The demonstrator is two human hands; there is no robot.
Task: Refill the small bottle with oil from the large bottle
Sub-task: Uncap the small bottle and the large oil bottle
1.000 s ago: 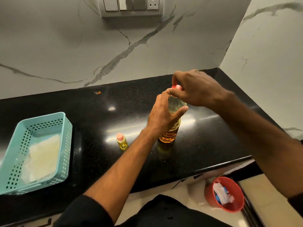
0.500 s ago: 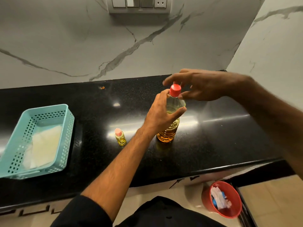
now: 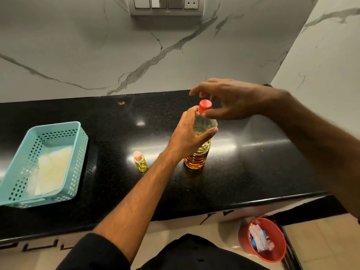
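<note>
left hand (image 3: 187, 135) grips large bottle (image 3: 198, 154) | right hand (image 3: 231, 100) pinches red cap (image 3: 205, 106) | bottle's middle hidden behind left hand

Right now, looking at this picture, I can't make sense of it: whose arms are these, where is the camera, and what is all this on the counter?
No machine here: these are a person's two bare arms, filmed by a camera worn on their head, looking forward and down. The left hand grips the large bottle of amber oil, which stands on the black counter. The right hand has its fingers curled around the bottle's red cap, which sits on the neck. Beside it stands the small bottle, capped in pink, touched by neither hand. At the left lies a teal basket with a pale cloth or paper inside. On the floor below stands a red bin with scraps.
</note>
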